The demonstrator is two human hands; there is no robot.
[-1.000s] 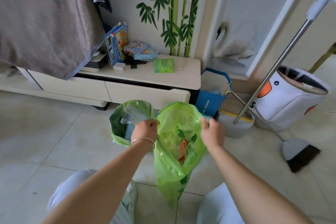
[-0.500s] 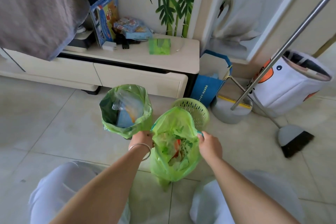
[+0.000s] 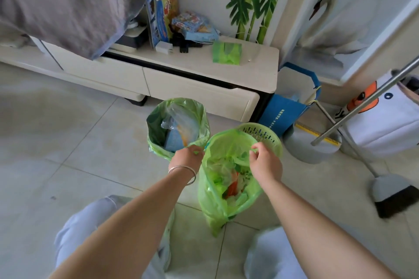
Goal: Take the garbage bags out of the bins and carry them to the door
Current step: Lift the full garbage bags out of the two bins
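Since the earlier frame the bag (image 3: 226,188) has been lowered until its bottom is set on the floor (image 3: 68,142), just in front of the green basket (image 3: 260,133) it was lifted from. Its rim is pinched by the left hand (image 3: 187,158) on one side and by the right hand (image 3: 265,163) on the other, seemingly so that the mouth is held open for gathering and tying. A second bag (image 3: 179,124), not yet removed, is seen lining its bin beside the cabinet (image 3: 192,88). The door is not in view.
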